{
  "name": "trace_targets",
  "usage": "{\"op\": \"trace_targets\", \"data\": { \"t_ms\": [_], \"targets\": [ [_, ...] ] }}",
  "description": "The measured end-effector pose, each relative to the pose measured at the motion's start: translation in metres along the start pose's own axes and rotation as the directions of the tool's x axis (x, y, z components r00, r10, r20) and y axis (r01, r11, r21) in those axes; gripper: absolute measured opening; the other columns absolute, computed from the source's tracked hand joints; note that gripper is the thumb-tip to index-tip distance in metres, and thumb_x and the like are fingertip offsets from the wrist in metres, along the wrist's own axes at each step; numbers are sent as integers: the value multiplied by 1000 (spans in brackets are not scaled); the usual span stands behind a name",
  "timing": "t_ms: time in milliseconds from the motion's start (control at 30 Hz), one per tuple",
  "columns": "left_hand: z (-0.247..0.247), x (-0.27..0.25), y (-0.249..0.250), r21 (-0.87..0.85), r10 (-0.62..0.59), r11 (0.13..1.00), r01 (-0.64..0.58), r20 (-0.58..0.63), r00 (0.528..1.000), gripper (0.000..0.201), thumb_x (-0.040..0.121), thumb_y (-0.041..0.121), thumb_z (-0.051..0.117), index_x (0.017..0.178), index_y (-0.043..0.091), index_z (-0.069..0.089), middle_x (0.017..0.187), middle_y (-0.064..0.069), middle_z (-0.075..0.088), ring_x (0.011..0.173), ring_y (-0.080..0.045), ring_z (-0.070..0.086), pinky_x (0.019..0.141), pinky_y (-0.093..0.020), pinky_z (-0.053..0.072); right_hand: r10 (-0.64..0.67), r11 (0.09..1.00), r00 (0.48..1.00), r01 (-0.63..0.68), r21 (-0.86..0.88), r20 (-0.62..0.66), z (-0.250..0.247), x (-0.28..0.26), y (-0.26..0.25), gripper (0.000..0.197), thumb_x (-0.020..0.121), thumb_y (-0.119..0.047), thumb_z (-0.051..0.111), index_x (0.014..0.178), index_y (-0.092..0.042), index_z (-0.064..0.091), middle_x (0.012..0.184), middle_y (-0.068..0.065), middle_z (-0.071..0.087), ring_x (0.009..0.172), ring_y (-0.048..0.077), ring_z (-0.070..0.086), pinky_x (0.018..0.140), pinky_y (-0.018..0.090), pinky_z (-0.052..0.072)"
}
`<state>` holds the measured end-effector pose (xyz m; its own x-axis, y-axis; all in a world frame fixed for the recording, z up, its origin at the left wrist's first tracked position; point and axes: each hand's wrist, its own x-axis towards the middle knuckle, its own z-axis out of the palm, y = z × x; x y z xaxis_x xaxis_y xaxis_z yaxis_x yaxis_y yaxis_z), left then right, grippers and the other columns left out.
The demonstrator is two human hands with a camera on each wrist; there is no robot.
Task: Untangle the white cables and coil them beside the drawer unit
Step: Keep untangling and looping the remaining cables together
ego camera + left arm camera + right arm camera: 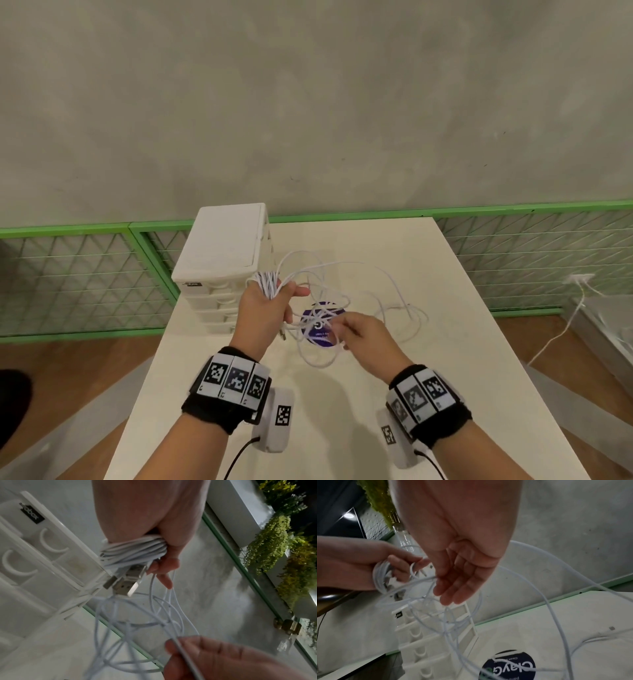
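The left hand (pixel 265 305), raised beside the drawer unit (pixel 222 260), grips a wound bundle of white cables (pixel 133 550) with two metal plugs (pixel 126 580) dangling — the right hand (pixel 363 334), lower over the table (pixel 445 342), pinches one loose strand of the tangle.

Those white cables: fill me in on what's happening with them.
A person is winding the white cables into a coil. The left hand holds a wound bundle with USB plugs hanging from it, beside the drawer unit. The right hand pinches a loose strand. The rest lies tangled on the table.
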<state>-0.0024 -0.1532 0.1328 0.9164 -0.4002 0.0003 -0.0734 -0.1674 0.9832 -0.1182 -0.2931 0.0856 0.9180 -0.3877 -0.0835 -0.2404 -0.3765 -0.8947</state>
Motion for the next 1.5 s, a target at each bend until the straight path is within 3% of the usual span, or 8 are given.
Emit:
{"op": "trace_targets", "data": {
  "t_ms": [133, 367, 733, 933, 1067, 1133, 1300, 1500],
  "targets": [
    [-10, 2, -4, 8, -16, 1000, 16, 15, 1000, 27, 94, 23, 56, 79, 14, 77, 51, -16, 56, 43, -14, 43, 43, -21, 34, -12, 979, 1000, 14, 203, -13, -9, 6, -15, 20, 97, -10, 42, 86, -16, 59, 69, -3, 63, 63, 11, 62, 68, 22, 50],
    [2, -12, -2, 60, -8, 998, -4, 192, 981, 21, 78, 12, 76, 85, -6, 68, 48, 8, 64, 36, -9, 43, 42, -20, 36, -45, 931, 997, 62, 359, -56, -20, 12, -47, 23, 99, -9, 35, 100, -7, 58, 64, -3, 43, 44, 12, 45, 56, 35, 57],
    [-26, 6, -15, 79, -65, 993, 82, -199, 978, 44, 89, 26, 64, 57, -4, 60, 50, -14, 52, 40, -23, 45, 30, -19, 35, 83, 961, 921, 27, 276, -381, -68, 4, -35, 7, 80, -23, 72, 76, -17, 72, 79, -4, 70, 40, -1, 47, 42, 16, 41],
    [-27, 15, -26, 133, -59, 986, 97, -263, 963, 40, 81, 37, 70, 81, -1, 57, 80, -19, 63, 70, -31, 60, 61, -35, 49, 152, 955, 852, 4, 298, -500, -72, 1, -5, 6, 80, -22, 72, 79, -16, 72, 68, -10, 67, 43, 2, 47, 45, 14, 42],
    [-31, 22, -23, 107, -129, 979, 171, -324, 937, 41, 80, 37, 71, 90, 2, 53, 89, -18, 63, 79, -34, 62, 59, -39, 52, 139, 960, 807, 32, 278, -574, -83, 1, 9, 3, 81, -17, 71, 81, -14, 72, 76, -10, 69, 66, -9, 60, 64, 3, 43],
    [-41, 26, -21, 56, -173, 976, 208, -377, 910, 46, 80, 36, 70, 100, -2, 52, 94, -20, 63, 81, -35, 62, 56, -35, 50, 166, 971, 752, -13, 238, -638, -98, -3, 22, 8, 83, -19, 69, 86, -12, 72, 80, -4, 69, 74, 0, 61, 72, 12, 44],
    [-70, 29, -20, -97, -194, 981, 168, -453, 870, 34, 83, 33, 68, 94, 7, 49, 83, -14, 57, 70, -22, 51, 57, -30, 41, 415, 910, 459, -198, 365, -786, -132, -24, 84, 26, 85, -28, 65, 94, -3, 70, 84, 15, 65, 78, 23, 54, 74, 32, 41],
    [-37, 14, -7, -74, -134, 990, 117, -318, 939, 29, 86, 25, 67, 72, 12, 45, 68, -7, 54, 59, -20, 48, 55, -28, 41, 472, 799, 732, -590, -112, -491, -101, -9, 111, 42, 91, -37, 54, 120, -8, 61, 126, 18, 57, 117, 34, 51, 99, 38, 40]
  ]
}}
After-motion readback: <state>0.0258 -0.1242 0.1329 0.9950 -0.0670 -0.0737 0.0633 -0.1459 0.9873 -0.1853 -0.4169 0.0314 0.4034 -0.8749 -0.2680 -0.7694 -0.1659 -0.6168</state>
